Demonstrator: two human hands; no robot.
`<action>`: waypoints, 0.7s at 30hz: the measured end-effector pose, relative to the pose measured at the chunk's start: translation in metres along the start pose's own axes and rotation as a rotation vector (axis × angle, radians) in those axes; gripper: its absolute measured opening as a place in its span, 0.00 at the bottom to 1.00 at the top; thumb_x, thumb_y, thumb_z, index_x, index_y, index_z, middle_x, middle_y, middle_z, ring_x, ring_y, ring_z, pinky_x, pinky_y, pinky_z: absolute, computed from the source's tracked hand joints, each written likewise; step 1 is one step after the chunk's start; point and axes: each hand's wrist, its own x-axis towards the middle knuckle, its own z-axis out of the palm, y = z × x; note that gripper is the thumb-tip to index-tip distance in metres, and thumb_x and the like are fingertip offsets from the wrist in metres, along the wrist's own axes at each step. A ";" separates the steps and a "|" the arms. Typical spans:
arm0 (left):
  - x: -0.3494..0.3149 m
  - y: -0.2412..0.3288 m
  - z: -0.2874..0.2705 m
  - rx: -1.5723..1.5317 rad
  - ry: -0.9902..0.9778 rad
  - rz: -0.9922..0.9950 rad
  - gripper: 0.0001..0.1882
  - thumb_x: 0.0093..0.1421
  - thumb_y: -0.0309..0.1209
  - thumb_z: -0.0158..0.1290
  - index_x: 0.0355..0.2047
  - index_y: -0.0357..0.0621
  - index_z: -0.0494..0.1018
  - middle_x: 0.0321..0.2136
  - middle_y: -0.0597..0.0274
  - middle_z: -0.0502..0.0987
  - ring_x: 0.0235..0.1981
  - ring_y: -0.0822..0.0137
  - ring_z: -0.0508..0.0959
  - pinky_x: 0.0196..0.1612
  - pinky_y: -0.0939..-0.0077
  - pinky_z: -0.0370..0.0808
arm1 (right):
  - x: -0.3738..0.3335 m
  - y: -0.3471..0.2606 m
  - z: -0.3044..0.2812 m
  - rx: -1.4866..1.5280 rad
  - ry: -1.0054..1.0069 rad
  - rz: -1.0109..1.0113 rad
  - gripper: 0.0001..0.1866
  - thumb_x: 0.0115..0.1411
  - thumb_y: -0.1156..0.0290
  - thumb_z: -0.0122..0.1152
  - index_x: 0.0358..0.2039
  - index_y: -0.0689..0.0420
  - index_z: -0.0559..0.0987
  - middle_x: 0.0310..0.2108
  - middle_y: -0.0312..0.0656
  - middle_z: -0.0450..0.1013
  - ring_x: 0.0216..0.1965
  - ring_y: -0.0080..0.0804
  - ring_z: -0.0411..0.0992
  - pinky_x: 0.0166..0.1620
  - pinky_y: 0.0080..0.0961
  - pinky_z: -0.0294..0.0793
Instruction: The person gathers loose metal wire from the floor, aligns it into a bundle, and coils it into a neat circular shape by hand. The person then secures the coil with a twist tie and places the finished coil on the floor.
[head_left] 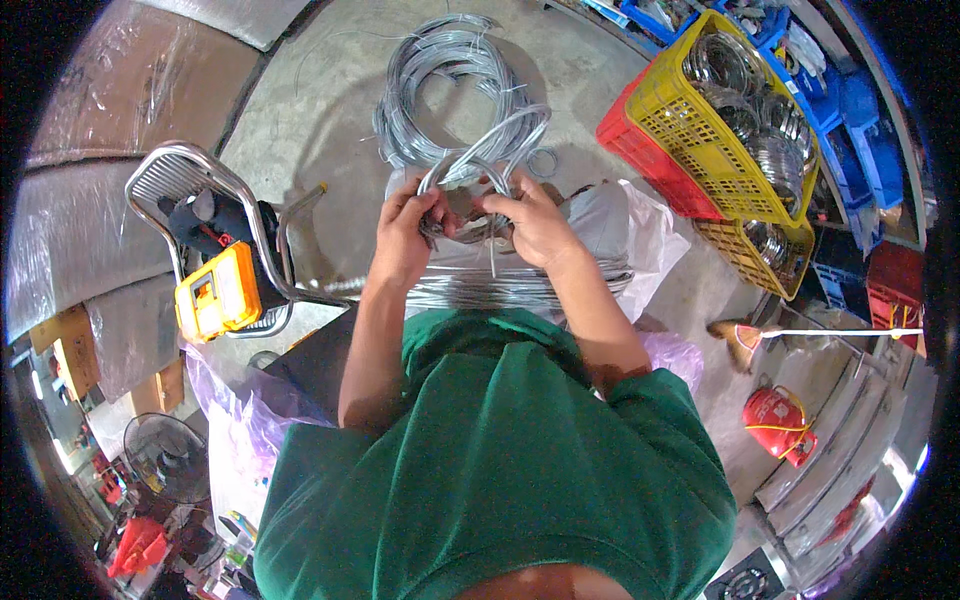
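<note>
Between my two hands is a small coil of silver metal wire [508, 150], its strands bunched into loops. My left hand [405, 228] is closed round its left side, with the thumb on top. On the other side, my right hand [541, 228] grips the strands, and a loose wire end points down beside it. A bundle of long silver wires [480, 289] lies across in front of my green shirt. Just beyond my hands, large stacked wire coils [398, 105] rest on the concrete floor. My fingertips are partly hidden by the wire.
At right, a yellow crate [715, 145] full of metal coils leans over a red crate [650, 150]. A metal chair [262, 215] at left bears an orange case [218, 292]. White plastic sheeting [655, 245], a broom [740, 340] and a red gas cylinder [778, 425] lie rightward.
</note>
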 end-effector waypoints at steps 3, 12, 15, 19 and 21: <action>0.001 0.011 -0.013 -0.099 -0.116 -0.210 0.15 0.56 0.25 0.47 0.41 0.28 0.73 0.16 0.64 0.64 0.19 0.63 0.70 0.35 0.65 0.72 | 0.004 -0.002 -0.005 -0.150 -0.062 -0.073 0.17 0.58 0.81 0.58 0.48 0.58 0.72 0.41 0.40 0.75 0.43 0.29 0.75 0.48 0.28 0.75; 0.008 0.027 -0.006 0.018 -0.382 -0.405 0.15 0.64 0.40 0.53 0.31 0.37 0.72 0.12 0.74 0.58 0.12 0.79 0.57 0.20 0.78 0.58 | -0.004 -0.035 -0.003 -0.554 -0.175 0.246 0.19 0.62 0.78 0.55 0.54 0.54 0.70 0.42 0.41 0.76 0.41 0.32 0.77 0.36 0.38 0.81; 0.006 0.016 0.005 0.054 -0.236 -0.330 0.15 0.64 0.39 0.54 0.28 0.40 0.71 0.12 0.76 0.56 0.12 0.80 0.54 0.19 0.78 0.50 | -0.006 -0.048 -0.003 -0.474 -0.175 0.326 0.23 0.61 0.77 0.56 0.57 0.54 0.68 0.45 0.44 0.74 0.40 0.34 0.77 0.34 0.40 0.83; 0.008 0.001 0.014 0.055 -0.140 -0.230 0.15 0.64 0.39 0.53 0.27 0.41 0.70 0.12 0.77 0.56 0.13 0.81 0.53 0.19 0.77 0.48 | -0.004 -0.047 -0.001 -0.404 -0.021 0.367 0.24 0.61 0.76 0.56 0.58 0.56 0.67 0.46 0.47 0.73 0.39 0.38 0.77 0.35 0.44 0.84; 0.011 -0.004 0.015 0.066 -0.097 -0.201 0.15 0.64 0.39 0.53 0.27 0.42 0.70 0.12 0.77 0.56 0.12 0.81 0.53 0.18 0.78 0.48 | -0.003 -0.044 0.000 -0.388 0.012 0.342 0.22 0.62 0.75 0.56 0.57 0.59 0.67 0.43 0.47 0.74 0.37 0.39 0.77 0.36 0.45 0.84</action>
